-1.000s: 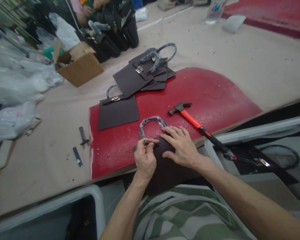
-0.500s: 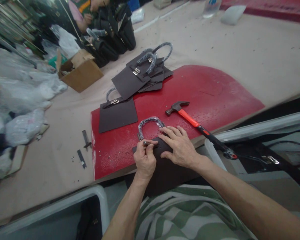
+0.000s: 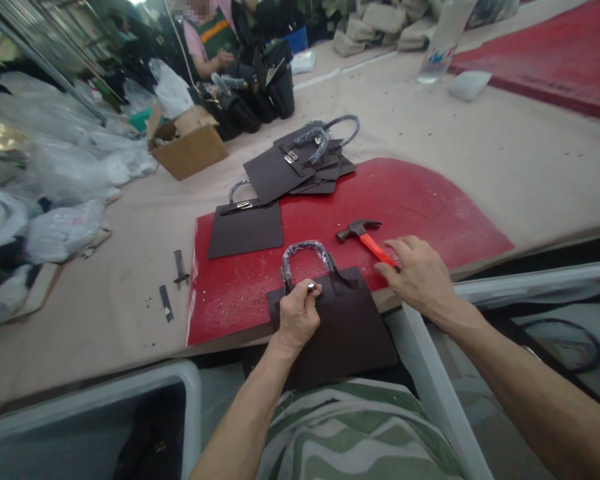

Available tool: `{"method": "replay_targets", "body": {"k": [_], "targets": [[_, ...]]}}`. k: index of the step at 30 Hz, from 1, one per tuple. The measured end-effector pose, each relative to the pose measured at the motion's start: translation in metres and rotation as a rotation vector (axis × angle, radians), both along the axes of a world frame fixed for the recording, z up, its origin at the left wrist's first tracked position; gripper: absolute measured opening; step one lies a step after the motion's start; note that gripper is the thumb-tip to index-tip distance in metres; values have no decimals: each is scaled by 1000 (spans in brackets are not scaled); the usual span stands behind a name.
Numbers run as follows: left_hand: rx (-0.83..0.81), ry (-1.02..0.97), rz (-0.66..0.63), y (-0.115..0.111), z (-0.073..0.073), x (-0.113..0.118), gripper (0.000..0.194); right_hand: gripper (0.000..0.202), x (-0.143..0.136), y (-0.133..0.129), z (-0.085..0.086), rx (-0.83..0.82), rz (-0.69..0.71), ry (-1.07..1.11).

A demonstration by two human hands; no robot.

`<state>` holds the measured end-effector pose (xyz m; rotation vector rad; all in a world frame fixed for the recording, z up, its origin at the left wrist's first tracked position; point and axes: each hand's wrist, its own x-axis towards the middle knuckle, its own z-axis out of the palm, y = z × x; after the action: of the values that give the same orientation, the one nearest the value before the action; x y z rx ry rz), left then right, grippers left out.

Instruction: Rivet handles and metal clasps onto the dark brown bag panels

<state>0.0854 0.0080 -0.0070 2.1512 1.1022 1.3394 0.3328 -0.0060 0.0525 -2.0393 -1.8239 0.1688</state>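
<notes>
A dark brown bag panel [image 3: 347,327] with a plastic-wrapped handle [image 3: 305,247] lies over the front edge of a red board [image 3: 405,193]. My left hand [image 3: 299,317] rests on the panel below the handle, fingers closed round a short metal rod-like tool [image 3: 311,287] whose bright end points up. My right hand [image 3: 423,277] is round the shaft of a claw hammer [image 3: 373,245], thumb on the near side and fingers on the far side. The hammer head lies on the board; the rest of the shaft is hidden under the hand.
Behind are a pile of similar panels [image 3: 280,170] and a single panel [image 3: 247,230]. Two dark tools [image 3: 180,267] lie left of the board. A cardboard box [image 3: 193,153], plastic bags [image 3: 65,227], a bottle [image 3: 437,57] and a person [image 3: 213,40] are further off.
My right hand has left the bag panel and moved right to the hammer shaft. My left hand stays on the panel, its tool now more upright. The view has shifted slightly.
</notes>
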Motion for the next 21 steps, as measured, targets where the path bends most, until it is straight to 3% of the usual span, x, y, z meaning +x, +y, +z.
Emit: {"method": "replay_targets", "body": {"k": [4,8,12,15,17,19,21], "targets": [[-5,-7,-12,0,-2,1,12,11,17,7,4,-344,-161,289],[-21,-22,-3,0,0,2,12,16,11,12,10,-458,-138,583],[-61,-22,2,1,0,3,14,22,-7,5,32,-493,-85,826],[-54,-23,3,1,-2,3,14,34,-21,-12,57,-361,-104,930],[-57,-22,4,2,-4,3,13,38,-28,-27,73,-126,-99,867],[-60,-18,3,2,-4,3,13,37,-32,-41,82,122,-28,623],[-48,-12,2,2,-4,2,13,36,-33,-51,87,202,108,292]]}}
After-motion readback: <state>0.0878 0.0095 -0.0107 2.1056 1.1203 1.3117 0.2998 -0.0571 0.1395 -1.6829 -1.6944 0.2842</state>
